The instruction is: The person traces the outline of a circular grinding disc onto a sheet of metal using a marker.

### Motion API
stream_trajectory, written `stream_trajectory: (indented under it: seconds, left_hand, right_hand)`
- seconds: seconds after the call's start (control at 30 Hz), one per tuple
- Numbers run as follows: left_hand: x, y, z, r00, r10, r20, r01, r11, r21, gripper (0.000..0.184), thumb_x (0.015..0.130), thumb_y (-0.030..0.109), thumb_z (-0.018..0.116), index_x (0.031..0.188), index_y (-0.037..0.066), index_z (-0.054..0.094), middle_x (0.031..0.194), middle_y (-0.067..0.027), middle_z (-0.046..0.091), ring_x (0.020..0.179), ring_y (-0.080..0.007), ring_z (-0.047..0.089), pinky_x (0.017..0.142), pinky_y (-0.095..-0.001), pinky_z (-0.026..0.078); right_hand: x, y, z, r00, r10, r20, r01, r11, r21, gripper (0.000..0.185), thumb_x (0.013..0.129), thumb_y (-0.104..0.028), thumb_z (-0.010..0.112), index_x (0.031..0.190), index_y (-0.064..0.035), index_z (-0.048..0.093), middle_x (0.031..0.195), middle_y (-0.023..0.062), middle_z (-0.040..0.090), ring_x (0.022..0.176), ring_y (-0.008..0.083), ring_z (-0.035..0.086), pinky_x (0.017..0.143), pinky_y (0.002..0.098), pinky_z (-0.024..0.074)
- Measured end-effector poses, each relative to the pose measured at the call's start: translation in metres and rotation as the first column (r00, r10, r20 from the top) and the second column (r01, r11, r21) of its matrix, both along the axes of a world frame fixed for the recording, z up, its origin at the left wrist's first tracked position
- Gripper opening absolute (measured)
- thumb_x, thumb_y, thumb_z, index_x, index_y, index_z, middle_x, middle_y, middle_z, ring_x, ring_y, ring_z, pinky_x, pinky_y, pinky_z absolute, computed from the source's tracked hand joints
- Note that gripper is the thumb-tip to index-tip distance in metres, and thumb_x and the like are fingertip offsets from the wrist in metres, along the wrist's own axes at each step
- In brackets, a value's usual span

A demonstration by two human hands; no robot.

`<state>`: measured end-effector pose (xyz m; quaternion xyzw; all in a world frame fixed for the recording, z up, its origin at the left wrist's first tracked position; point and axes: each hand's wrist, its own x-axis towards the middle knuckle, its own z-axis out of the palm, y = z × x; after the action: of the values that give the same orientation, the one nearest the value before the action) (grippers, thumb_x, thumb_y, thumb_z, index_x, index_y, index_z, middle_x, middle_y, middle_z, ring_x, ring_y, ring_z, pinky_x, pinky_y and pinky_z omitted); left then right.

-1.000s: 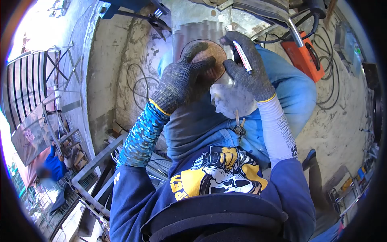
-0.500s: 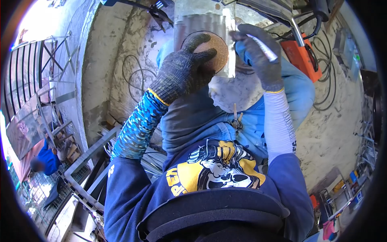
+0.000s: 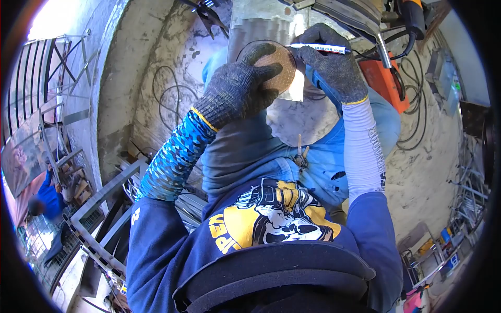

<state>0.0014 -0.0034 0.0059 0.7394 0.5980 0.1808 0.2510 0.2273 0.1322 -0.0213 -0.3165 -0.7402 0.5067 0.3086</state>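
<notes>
Caution: the brown, mesh-textured round disc (image 3: pixel 284 78) can slide across the flat grey metal sheet (image 3: pixel 261 27) if pressure from the left hand (image 3: pixel 227 94) is uneven. The slim white marker pen (image 3: pixel 326 49) can skid off the rim if its tip catches the coarse edge, and knitted glove fabric can smear wet ink. Sheet tilt is a further risk (its underside support is hidden).

Position: the disc lies on the sheet, beneath two spread digits of the left hand, its right part projecting beyond them. The right hand (image 3: pixel 342 73) pinches the pen near its tip end, which points at the disc's upper right edge; whether the tip makes contact cannot be determined
</notes>
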Motion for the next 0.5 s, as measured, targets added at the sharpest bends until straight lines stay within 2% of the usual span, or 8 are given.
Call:
stream_trajectory:
  seconds: [0.13,0.27,0.33,0.43,0.5]
  left_hand:
    - [0.0004,0.0005,-0.0016,1.000,-0.015,-0.016,0.016,0.999,0.048,0.046,0.087,0.033,0.079,0.131,0.020,0.073,0.151,-0.0170,0.057,0.108,-0.0427,0.072,0.089,-0.0512,0.061]
    - [0.0010,-0.0001,-0.0014,1.000,-0.010,-0.006,0.010,1.000,0.023,0.046,0.087,0.033,0.078,0.131,0.020,0.073,0.152,-0.0161,0.056,0.104,-0.0421,0.073,0.087,-0.0515,0.061]
    - [0.0025,0.0008,0.0029,0.999,-0.010,-0.033,0.011,0.999,0.037,0.045,0.089,0.028,0.080,0.132,0.017,0.072,0.154,-0.0130,0.056,0.093,-0.0365,0.077,0.080,-0.0452,0.064]
    - [0.0050,0.0013,0.0067,0.998,0.003,-0.061,-0.003,1.000,-0.007,0.045,0.089,0.028,0.080,0.132,0.017,0.072,0.154,-0.0128,0.056,0.091,-0.0348,0.077,0.079,-0.0443,0.064]
    - [0.0047,0.0007,0.0062,0.998,0.000,-0.067,-0.001,1.000,-0.002,0.045,0.089,0.028,0.080,0.132,0.017,0.072,0.154,-0.0128,0.055,0.091,-0.0342,0.077,0.079,-0.0440,0.064]
  right_hand:
    - [-0.0009,-0.0006,0.0019,0.998,0.003,0.056,-0.006,0.999,0.052,0.018,0.094,-0.018,0.080,0.099,-0.0057,0.068,0.089,0.0059,0.071,0.080,0.0157,0.070,0.073,0.0335,0.0576]
    - [-0.0019,-0.0011,0.0045,0.996,0.004,0.087,-0.009,0.998,0.064,0.020,0.093,-0.019,0.081,0.099,-0.0060,0.067,0.090,0.0058,0.072,0.080,0.0154,0.070,0.072,0.0340,0.0574]
    - [-0.0019,-0.0015,0.0045,0.995,-0.001,0.096,-0.005,0.998,0.063,0.020,0.093,-0.019,0.082,0.099,-0.0060,0.067,0.090,0.0059,0.072,0.080,0.0155,0.070,0.072,0.0342,0.0572]
    - [-0.0020,-0.0003,0.0034,0.996,0.007,0.087,-0.012,0.998,0.059,0.021,0.093,-0.020,0.082,0.098,-0.0062,0.067,0.089,0.0058,0.072,0.080,0.0153,0.070,0.071,0.0337,0.0564]
    - [-0.0010,0.0017,0.0026,0.997,0.031,0.064,-0.039,0.990,0.133,0.020,0.093,-0.019,0.081,0.097,-0.0059,0.067,0.087,0.0061,0.071,0.078,0.0149,0.069,0.070,0.0334,0.0555]
